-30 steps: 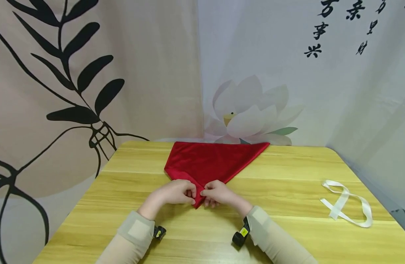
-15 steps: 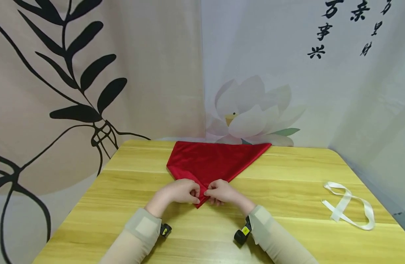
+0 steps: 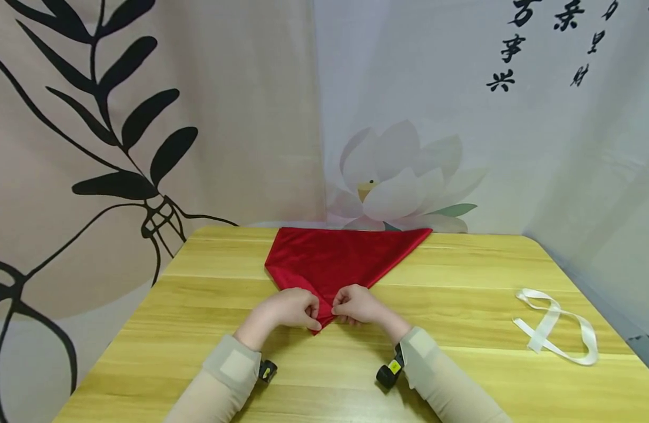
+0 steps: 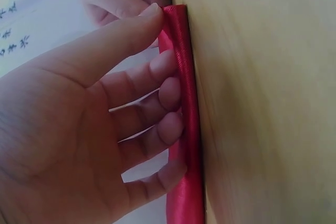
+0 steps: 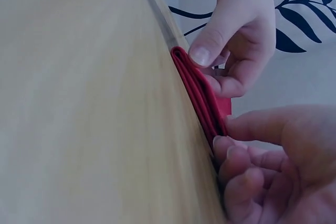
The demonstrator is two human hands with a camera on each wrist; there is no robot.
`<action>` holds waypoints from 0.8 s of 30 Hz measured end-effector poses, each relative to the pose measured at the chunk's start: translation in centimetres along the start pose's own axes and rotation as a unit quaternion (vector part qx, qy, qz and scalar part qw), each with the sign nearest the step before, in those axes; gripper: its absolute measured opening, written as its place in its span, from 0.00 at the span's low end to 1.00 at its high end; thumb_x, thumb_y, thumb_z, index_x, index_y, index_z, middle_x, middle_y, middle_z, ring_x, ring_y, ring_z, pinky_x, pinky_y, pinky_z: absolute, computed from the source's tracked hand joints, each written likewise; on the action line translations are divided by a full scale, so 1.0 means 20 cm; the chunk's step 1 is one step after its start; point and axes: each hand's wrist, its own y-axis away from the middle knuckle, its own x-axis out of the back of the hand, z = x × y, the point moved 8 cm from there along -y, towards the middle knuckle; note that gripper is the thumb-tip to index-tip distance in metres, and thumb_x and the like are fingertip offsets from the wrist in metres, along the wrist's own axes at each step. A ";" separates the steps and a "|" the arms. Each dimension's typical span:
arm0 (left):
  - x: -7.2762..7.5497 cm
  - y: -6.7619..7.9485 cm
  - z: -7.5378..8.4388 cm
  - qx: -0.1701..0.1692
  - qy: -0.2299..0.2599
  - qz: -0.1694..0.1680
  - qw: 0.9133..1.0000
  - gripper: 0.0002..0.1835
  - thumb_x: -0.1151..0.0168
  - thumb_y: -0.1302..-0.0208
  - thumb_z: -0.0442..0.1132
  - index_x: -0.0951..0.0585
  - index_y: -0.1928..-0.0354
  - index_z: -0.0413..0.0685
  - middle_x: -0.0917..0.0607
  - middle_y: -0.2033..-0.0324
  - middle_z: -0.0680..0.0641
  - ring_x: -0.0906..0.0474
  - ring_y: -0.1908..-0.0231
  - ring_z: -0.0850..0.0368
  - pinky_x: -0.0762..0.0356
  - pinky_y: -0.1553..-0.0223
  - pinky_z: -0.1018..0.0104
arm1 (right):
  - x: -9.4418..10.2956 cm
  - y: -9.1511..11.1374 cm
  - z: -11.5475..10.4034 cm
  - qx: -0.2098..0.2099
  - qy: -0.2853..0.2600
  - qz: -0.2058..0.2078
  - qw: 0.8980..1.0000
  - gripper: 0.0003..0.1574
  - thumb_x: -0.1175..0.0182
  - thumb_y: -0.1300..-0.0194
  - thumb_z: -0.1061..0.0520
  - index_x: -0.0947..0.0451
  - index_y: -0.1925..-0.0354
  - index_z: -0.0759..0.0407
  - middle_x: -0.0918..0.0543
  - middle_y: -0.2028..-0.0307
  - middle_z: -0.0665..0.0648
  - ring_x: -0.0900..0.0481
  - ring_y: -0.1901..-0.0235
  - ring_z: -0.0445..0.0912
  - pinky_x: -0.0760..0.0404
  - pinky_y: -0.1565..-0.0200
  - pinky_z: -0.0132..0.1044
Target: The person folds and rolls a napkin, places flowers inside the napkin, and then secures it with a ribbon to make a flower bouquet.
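Note:
A folded dark red cloth (image 3: 351, 255) with a velvety sheen lies at the back of the table, its narrow corner pointing toward me. On that corner's left side, my left hand (image 3: 288, 308) pinches the cloth between thumb and fingers. My right hand (image 3: 358, 305) pinches the opposite edge with thumb and index finger. Several stacked layers of the cloth (image 5: 198, 93) show edge-on in the right wrist view. In the left wrist view, the left fingertips lie along a smooth folded edge of the cloth (image 4: 190, 129).
A white ribbon (image 3: 548, 326) lies loosely looped on the right part of the wooden table (image 3: 314, 388). Behind the table's back edge hangs a pale curtain (image 3: 250, 117) printed with leaves, a lotus and characters.
Both hands have shifted slightly to the right along the near corner, the right hand drawing a little further from the tip. The cloth and ribbon stay in place.

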 end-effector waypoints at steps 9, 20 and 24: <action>0.00 -0.01 0.01 0.000 -0.022 0.009 1.000 0.16 0.26 0.48 0.46 0.25 0.82 0.55 0.29 0.86 0.60 0.35 0.80 0.66 0.35 0.74 0.69 | 0.01 0.00 0.00 0.000 0.034 -0.005 0.999 0.10 0.32 0.43 0.57 0.22 0.76 0.58 0.23 0.85 0.51 0.30 0.87 0.41 0.32 0.86 0.31; 0.03 0.02 0.04 0.002 -0.034 0.005 0.999 0.15 0.24 0.50 0.46 0.24 0.79 0.55 0.27 0.83 0.59 0.32 0.77 0.64 0.32 0.72 0.67 | 0.00 -0.02 -0.01 0.010 0.042 -0.001 0.999 0.11 0.33 0.41 0.59 0.24 0.76 0.58 0.29 0.86 0.49 0.34 0.88 0.40 0.35 0.85 0.30; 0.03 0.03 0.05 0.004 -0.033 0.004 0.999 0.14 0.24 0.50 0.45 0.24 0.78 0.55 0.27 0.83 0.59 0.32 0.77 0.64 0.32 0.71 0.67 | 0.00 -0.02 -0.01 0.014 0.040 0.000 0.999 0.11 0.33 0.40 0.59 0.23 0.76 0.58 0.28 0.86 0.49 0.34 0.88 0.40 0.34 0.84 0.29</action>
